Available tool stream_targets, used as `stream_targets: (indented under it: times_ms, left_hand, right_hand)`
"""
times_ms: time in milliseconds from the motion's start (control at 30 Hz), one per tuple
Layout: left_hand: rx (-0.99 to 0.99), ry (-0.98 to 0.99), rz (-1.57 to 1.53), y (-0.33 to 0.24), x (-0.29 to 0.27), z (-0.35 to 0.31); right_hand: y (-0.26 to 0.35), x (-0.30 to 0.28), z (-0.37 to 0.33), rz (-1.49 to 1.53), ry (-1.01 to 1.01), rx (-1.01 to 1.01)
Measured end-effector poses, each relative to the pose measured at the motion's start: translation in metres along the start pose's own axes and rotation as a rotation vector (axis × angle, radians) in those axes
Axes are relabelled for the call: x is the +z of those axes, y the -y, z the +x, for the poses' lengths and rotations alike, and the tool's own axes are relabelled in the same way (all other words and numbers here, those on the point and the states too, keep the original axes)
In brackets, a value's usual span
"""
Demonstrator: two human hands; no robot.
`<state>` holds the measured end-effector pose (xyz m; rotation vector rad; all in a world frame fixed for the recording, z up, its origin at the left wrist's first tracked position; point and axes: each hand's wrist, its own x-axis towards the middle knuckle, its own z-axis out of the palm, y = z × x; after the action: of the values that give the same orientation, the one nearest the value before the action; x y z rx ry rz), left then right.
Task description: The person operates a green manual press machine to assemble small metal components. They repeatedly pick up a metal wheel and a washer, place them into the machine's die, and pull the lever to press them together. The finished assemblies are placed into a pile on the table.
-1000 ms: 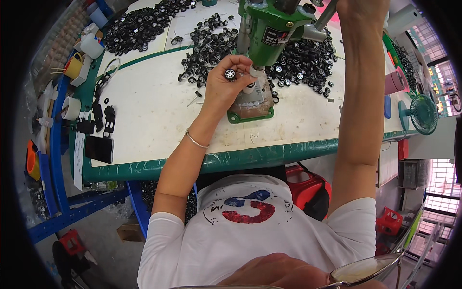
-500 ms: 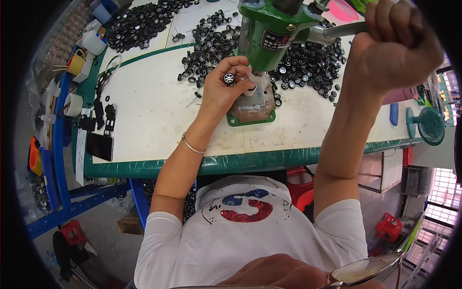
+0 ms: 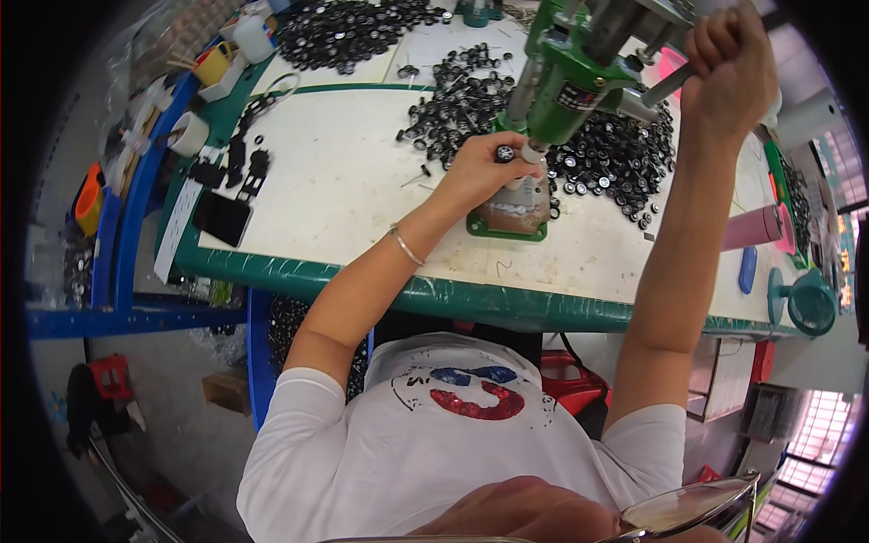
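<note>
A green hand-lever press [image 3: 566, 90] stands on the worktable, its ram coming down over a small base plate [image 3: 514, 226]. My left hand [image 3: 480, 176] is at the foot of the ram, fingers closed on a small black toy wheel [image 3: 504, 154] with a silver spoked hub. The thumb and fingertips also reach a pale piece just below the ram; its kind is hard to make out. Up at the right, my right hand [image 3: 731, 81] is wrapped round the metal press lever [image 3: 668, 83].
Piles of black wheels [image 3: 453, 104] lie left of and behind the press, with another heap [image 3: 606, 167] at its right. A phone [image 3: 223, 218] and black straps sit at the left. A pink tumbler [image 3: 753, 228] and a small teal fan [image 3: 808, 303] are at the right.
The whole view has shifted, so the press and table appear farther right. The lever now slants up more steeply, with my right hand still on it. My left hand keeps the wheel beside the ram.
</note>
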<state>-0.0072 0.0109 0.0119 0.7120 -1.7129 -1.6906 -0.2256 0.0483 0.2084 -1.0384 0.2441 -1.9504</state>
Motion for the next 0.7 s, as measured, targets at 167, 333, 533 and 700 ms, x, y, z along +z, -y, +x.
stream_targets:
  times_ms: [167,333,533,700]
  left_hand:
    - [0.06,-0.09,-0.39,0.003,-0.01,-0.01]
    - [0.044,-0.215,-0.166,0.001,-0.067,-0.035]
    - [-0.237,-0.186,0.377,0.019,-0.11,-0.055]
    - [-0.202,-0.201,0.598,0.034,-0.108,-0.042]
  right_hand:
    - [-0.027,-0.036,0.066,-0.49,-0.081,0.028]
    - [-0.03,-0.005,0.009,-0.72,-0.32,0.017]
    - [-0.041,-0.078,-0.117,-1.218,-0.444,0.184]
    - [-0.086,-0.106,-0.218,-1.508,-0.081,0.39]
